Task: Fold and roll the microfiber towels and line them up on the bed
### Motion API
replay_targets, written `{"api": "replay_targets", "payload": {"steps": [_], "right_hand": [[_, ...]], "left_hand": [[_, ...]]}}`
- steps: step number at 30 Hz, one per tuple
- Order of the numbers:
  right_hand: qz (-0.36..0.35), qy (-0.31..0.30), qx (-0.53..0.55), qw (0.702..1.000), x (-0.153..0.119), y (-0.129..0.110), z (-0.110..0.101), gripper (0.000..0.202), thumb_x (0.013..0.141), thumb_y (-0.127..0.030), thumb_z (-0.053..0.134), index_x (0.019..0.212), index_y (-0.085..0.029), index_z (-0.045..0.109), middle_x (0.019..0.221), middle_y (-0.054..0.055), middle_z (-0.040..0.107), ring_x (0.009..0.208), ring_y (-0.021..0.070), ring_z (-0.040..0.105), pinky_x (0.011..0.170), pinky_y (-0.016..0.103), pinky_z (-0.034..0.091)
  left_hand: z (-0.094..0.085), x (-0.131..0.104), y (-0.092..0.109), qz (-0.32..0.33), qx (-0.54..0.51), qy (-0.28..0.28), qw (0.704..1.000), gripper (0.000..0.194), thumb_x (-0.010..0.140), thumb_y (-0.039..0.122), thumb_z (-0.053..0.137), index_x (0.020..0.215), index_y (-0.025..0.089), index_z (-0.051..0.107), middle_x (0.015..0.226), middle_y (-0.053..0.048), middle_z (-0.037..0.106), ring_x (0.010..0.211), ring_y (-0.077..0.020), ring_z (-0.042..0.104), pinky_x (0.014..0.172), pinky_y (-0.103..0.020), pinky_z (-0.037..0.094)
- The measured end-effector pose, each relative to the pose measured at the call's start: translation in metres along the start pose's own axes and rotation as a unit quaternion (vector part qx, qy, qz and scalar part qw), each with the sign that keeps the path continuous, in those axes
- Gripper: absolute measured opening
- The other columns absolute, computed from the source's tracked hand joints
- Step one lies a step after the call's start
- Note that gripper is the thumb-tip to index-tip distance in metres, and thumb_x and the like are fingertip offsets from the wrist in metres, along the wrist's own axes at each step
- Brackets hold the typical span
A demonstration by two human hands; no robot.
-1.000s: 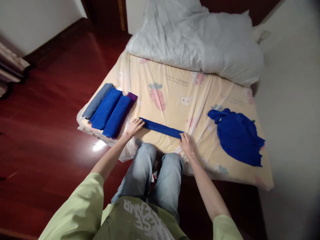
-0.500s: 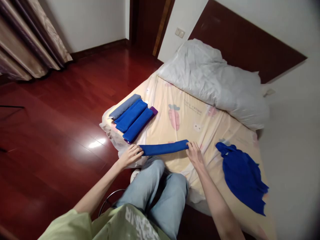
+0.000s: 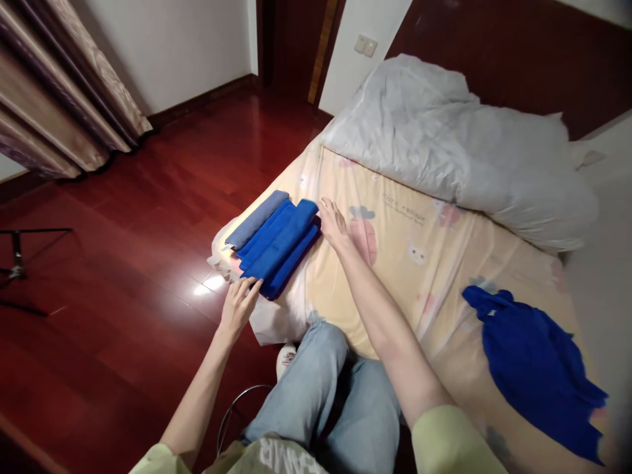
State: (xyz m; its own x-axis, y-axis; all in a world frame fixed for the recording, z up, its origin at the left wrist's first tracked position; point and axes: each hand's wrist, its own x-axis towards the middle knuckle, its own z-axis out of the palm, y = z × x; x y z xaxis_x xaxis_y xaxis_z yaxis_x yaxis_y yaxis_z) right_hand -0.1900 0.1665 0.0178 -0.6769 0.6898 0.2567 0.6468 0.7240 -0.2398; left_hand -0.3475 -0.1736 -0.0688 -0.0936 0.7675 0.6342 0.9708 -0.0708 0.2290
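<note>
A long, narrow folded blue cloth [image 3: 281,240] lies or hovers just over the other folded cloths at the bed's left side; I cannot tell if it rests on them. My left hand [image 3: 241,299] pinches its near end. At the far end, my right hand [image 3: 333,219] has its fingers closed on the edge. Beneath and beside it are a grey-blue folded cloth [image 3: 259,217], a blue folded cloth [image 3: 264,228] and another blue one [image 3: 293,260] nearer me. On the right of the bed a crumpled blue cloth [image 3: 536,362] is spread loosely.
The bed [image 3: 390,263] has a pale yellow printed sheet. A grey-white quilt [image 3: 459,145] is bunched near the dark headboard [image 3: 518,52]. To the left are the red wooden floor [image 3: 123,283], a curtain [image 3: 64,85] and a black stand [image 3: 17,257]. My jeans-clad legs [image 3: 306,388] are by the bed's edge.
Both hands have carried the folded blue cloth from in front of my knees forward and left, turning it to line up over the folded cloths. The view has shifted slightly left.
</note>
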Motion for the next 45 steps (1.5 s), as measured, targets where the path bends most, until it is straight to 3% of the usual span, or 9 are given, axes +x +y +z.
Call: {"api": "replay_targets", "payload": {"steps": [2,4,8,10,14,19,37,41,45], "right_hand": [[0.034,-0.007,0.042,0.999,-0.040,-0.005,0.018,0.065,0.091,0.001,0.036,0.152,-0.014,0.048,0.159,0.017,0.045,0.146,0.0273,0.044,0.119,0.051,0.043],[0.053,0.004,0.079,0.995,-0.109,-0.007,0.031,0.063,0.094,-0.007,0.039,0.157,-0.014,0.043,0.164,0.016,0.040,0.153,0.0265,0.037,0.124,0.050,0.040],[0.185,0.089,0.097,0.974,-0.296,-0.006,0.030,0.055,0.099,-0.022,0.043,0.154,-0.015,0.047,0.156,0.017,0.052,0.150,0.0268,0.044,0.124,0.052,0.041],[0.252,0.102,0.070,0.960,-0.384,-0.008,0.016,0.049,0.101,-0.027,0.045,0.146,-0.014,0.056,0.148,0.019,0.059,0.142,0.0301,0.054,0.116,0.054,0.048],[0.268,0.044,0.056,0.961,-0.484,-0.032,-0.016,0.031,0.101,-0.027,0.049,0.117,-0.022,0.075,0.131,0.012,0.072,0.136,0.0320,0.060,0.118,0.059,0.044],[0.296,0.085,0.061,0.949,-0.485,-0.060,-0.031,0.029,0.098,-0.019,0.052,0.109,-0.024,0.078,0.139,0.008,0.070,0.143,0.0302,0.053,0.124,0.061,0.036],[0.301,0.263,0.228,0.888,-0.493,-0.041,-0.044,0.035,0.091,-0.009,0.054,0.111,-0.028,0.076,0.124,0.005,0.076,0.130,0.0234,0.064,0.123,0.050,0.043],[0.352,0.340,0.257,0.833,-0.502,-0.015,-0.032,0.040,0.090,-0.018,0.052,0.119,-0.038,0.071,0.128,0.001,0.074,0.123,0.0271,0.070,0.108,0.048,0.058],[0.420,0.400,0.253,0.774,-0.508,0.046,-0.037,0.040,0.085,-0.023,0.053,0.119,-0.038,0.069,0.125,0.004,0.073,0.100,0.0285,0.076,0.089,0.047,0.065]], "left_hand": [[0.001,-0.005,0.027,-0.032,-0.007,-0.013,0.999,0.034,0.099,0.014,0.058,0.131,0.021,0.068,0.124,-0.013,0.071,0.116,-0.0270,0.063,0.100,-0.043,0.049],[-0.006,-0.018,0.072,-0.038,-0.067,-0.039,0.996,0.033,0.099,0.015,0.059,0.130,0.022,0.068,0.128,-0.013,0.070,0.122,-0.0274,0.061,0.103,-0.044,0.048],[-0.026,-0.060,0.183,-0.020,-0.185,-0.250,0.950,0.037,0.100,0.024,0.056,0.134,0.023,0.068,0.147,-0.012,0.060,0.136,-0.0289,0.053,0.108,-0.045,0.049],[-0.026,-0.079,0.225,0.023,-0.170,-0.306,0.936,0.042,0.097,0.030,0.060,0.137,0.023,0.067,0.162,-0.012,0.046,0.148,-0.0354,0.042,0.115,-0.054,0.044],[-0.007,-0.094,0.258,0.122,-0.085,-0.332,0.931,0.062,0.089,0.028,0.067,0.150,0.018,0.059,0.174,-0.015,0.021,0.159,-0.0478,0.015,0.121,-0.077,0.025],[0.015,-0.067,0.259,0.128,-0.038,-0.356,0.925,0.062,0.094,0.020,0.054,0.156,0.019,0.052,0.175,-0.014,0.016,0.158,-0.0526,0.011,0.117,-0.085,0.018],[0.013,-0.057,0.273,0.215,0.108,-0.237,0.941,0.050,0.098,0.017,0.050,0.147,0.023,0.063,0.169,-0.014,0.032,0.156,-0.0495,0.025,0.113,-0.077,0.036],[0.013,-0.055,0.274,0.226,0.115,-0.221,0.942,0.048,0.097,0.017,0.052,0.143,0.022,0.067,0.166,-0.014,0.038,0.154,-0.0493,0.029,0.111,-0.074,0.040],[0.013,-0.052,0.276,0.224,0.105,-0.208,0.946,0.049,0.093,0.016,0.054,0.139,0.023,0.070,0.165,-0.013,0.042,0.154,-0.0485,0.032,0.108,-0.073,0.044]]}}
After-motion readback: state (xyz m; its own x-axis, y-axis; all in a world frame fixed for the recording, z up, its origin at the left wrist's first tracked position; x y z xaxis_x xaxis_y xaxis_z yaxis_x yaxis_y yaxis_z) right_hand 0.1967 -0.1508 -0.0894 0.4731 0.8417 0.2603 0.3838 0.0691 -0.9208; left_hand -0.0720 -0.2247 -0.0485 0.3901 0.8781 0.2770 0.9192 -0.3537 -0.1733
